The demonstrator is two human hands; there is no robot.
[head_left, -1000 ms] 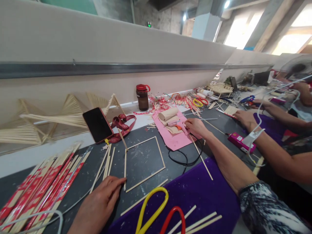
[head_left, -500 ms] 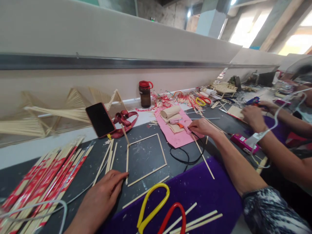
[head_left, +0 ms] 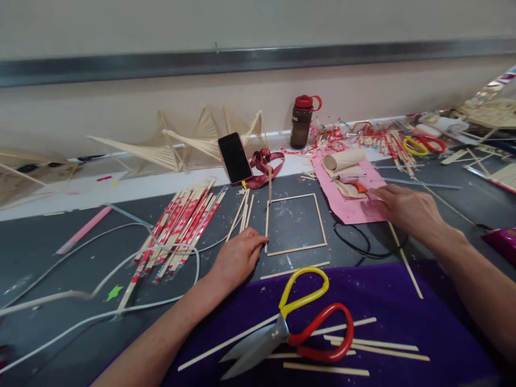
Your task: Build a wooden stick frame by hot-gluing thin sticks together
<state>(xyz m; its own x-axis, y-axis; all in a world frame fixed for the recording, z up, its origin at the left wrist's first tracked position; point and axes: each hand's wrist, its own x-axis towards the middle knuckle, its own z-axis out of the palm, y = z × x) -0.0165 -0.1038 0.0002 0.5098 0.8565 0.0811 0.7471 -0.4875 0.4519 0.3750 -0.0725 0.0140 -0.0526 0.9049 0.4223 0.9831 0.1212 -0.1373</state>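
On the dark tabletop lies a square frame of thin wooden sticks (head_left: 296, 251), with one short stick (head_left: 270, 185) rising from its back left corner. My left hand (head_left: 239, 255) rests at the front left corner, its fingertips closed on the frame there. To the right, my right hand (head_left: 407, 207) is wrapped round the handle of a pink hot glue gun (head_left: 358, 187) with an orange trigger. The gun lies on a pink sheet (head_left: 350, 214), its nozzle facing left beside a cardboard roll (head_left: 344, 159). A loose stick (head_left: 294, 270) lies just in front of the frame.
Scissors (head_left: 282, 330) and loose sticks (head_left: 387, 343) lie on a purple cloth (head_left: 443, 322). Left are wrapped stick bundles (head_left: 177, 226) and a white cable (head_left: 153, 306). A phone (head_left: 235, 158), a bottle (head_left: 302, 122) and a woven stick structure (head_left: 161, 148) stand behind.
The view has swung left and down, so the co-worker at the right has left the picture. My left hand stays at the frame's corner and my right hand at the glue gun.
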